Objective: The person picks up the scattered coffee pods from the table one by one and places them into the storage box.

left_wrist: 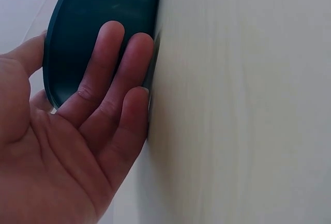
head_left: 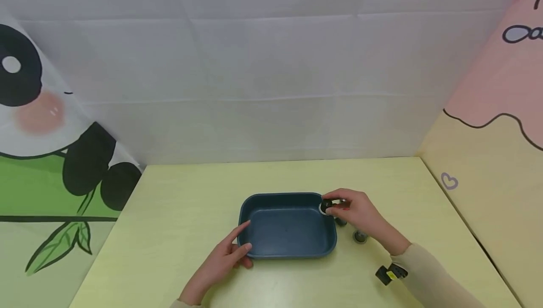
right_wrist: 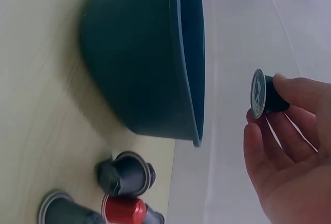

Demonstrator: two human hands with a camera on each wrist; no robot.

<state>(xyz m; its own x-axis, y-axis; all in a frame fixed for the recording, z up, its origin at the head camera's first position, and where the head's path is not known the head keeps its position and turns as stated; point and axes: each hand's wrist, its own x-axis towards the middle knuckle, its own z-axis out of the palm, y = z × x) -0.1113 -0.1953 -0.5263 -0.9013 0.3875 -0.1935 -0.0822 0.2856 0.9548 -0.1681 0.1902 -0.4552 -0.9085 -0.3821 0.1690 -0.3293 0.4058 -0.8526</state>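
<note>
- Pale yellow-green table (head_left: pixel 178 213) fills the lower half of the head view, closed in by a grey backdrop behind, a panda print on the left and a pink-and-cream panel on the right.
- Right hand (head_left: pixel 360 213) pinches a dark coffee capsule (right_wrist: pixel 265 94) between thumb and fingertips, held above the far right corner of the tray, over its rim.
- In the right wrist view the capsule lies on its side, silver foil face turned toward the tray and tapered body pointing back into the fingers.
- Left hand (head_left: pixel 226 261) lies flat with straight fingers (left_wrist: pixel 111 74) pressed against the outer wall of the dark blue tray (head_left: pixel 288 228) at its near left corner; it grips nothing.
- The two hands are well apart, at opposite corners of the tray.
- The tray is rectangular, its long axis running left to right across the table, and nothing lies inside it.
- Bare table lies open on the left, the far side and in front of the tray; the right side is more crowded.
- Loose capsules (right_wrist: pixel 126 175) sit just beside the tray's right wall, dark ones and a red one (right_wrist: pixel 124 211); the lowest are cut off by the frame, and the head view shows them partly hidden by the hand.
- A black-and-yellow object (head_left: pixel 390 274) at the right sleeve is too small to identify.
</note>
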